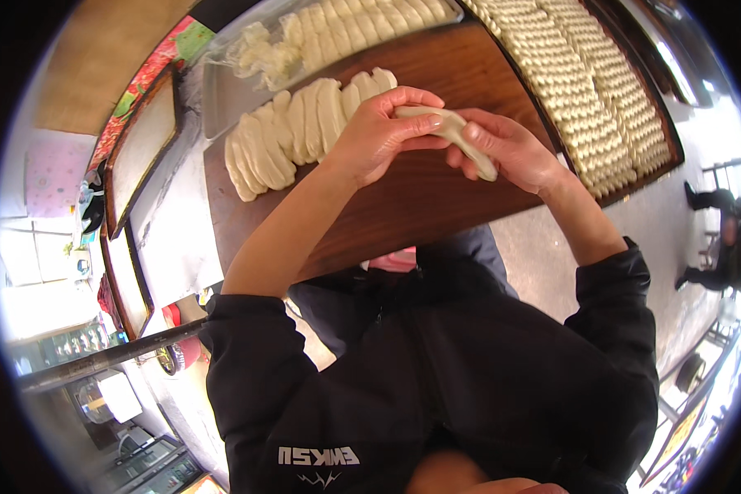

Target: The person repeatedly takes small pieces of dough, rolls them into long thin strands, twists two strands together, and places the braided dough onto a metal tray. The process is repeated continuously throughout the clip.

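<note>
A pale strip of dough [457,133] is held in the air between both hands, over a dark wooden board [370,204]. My left hand [395,126] grips its left end between thumb and fingers. My right hand [509,145] pinches it farther along, and the free end hangs below the right thumb. Behind my left hand, a row of dough strips [302,120] lies side by side on the board, the nearest ones partly hidden by that hand.
Behind the board, a clear tray [213,102] holds more dough strips and crumpled plastic film. At the right, a dark-rimmed tray [673,148] bears rows of twisted dough. Dark-edged trays [142,145] stand at the left. A person [725,238] is at the far right.
</note>
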The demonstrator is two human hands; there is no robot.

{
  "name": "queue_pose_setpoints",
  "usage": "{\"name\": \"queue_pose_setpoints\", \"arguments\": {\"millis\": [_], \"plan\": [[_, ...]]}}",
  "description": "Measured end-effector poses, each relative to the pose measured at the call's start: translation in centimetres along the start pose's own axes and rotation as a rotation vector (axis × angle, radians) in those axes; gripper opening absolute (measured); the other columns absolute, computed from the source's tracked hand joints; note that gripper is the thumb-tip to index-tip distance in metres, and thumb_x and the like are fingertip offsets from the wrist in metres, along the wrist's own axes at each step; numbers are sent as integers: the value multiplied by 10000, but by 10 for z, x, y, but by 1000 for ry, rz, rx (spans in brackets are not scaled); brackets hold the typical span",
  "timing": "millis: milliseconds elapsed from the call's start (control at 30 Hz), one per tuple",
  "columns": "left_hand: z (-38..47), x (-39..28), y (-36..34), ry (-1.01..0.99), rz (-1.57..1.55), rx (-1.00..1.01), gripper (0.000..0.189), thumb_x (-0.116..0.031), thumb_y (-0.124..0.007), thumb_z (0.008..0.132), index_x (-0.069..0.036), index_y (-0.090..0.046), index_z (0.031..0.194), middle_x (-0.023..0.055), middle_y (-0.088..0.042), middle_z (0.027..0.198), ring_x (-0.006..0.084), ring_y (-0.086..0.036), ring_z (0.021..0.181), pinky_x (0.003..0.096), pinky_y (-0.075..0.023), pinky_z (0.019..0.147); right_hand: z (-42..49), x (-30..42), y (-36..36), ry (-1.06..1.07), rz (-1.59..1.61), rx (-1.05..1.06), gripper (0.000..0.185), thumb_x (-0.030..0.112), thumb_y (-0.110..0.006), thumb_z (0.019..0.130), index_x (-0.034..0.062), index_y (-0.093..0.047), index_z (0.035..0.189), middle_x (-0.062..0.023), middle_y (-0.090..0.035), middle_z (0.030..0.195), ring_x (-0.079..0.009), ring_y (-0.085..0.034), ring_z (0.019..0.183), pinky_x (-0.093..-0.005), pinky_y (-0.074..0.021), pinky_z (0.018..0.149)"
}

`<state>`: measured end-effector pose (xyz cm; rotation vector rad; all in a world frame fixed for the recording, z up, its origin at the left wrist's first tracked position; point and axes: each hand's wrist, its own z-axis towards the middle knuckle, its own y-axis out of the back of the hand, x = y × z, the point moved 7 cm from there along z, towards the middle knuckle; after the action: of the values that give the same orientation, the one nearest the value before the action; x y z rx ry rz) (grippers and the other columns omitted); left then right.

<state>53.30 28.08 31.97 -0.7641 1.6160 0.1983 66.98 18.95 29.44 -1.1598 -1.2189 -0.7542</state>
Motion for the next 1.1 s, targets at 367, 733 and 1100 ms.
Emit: {"name": "queue_pose_setpoints", "arguments": {"millis": [367,733,1100], "plan": [[-10,-16,-33,-547,536,205,790,-243,-724,883,-54,-297,1519,137,-349,1540,285,-290,1450,412,-212,1192,-83,-15,-2,-145,-378,-150,293,260,-509,1025,71,-586,1236,24,-520,717,-64,-505,643,-247,-427,569],[0,44,3,-87,-354,-75,226,-173,-579,965,-72,-556,1165,70,-634,1005,192,-621,1013,354,-448,949,19,43,7,505,-1477,-375,299,285,-572,937,94,-643,1156,-114,-628,1180,-316,-560,1148,-425,-444,969],[-97,24,52,-411,1309,-420,199,-156,-732,856,-42,-653,998,133,-566,1098,312,-554,959,336,-463,836,23,11,27,324,-1702,-491,541,403,-459,1012,121,-412,1472,-181,-328,1556,-350,-234,1471,-483,-134,1217]]}}
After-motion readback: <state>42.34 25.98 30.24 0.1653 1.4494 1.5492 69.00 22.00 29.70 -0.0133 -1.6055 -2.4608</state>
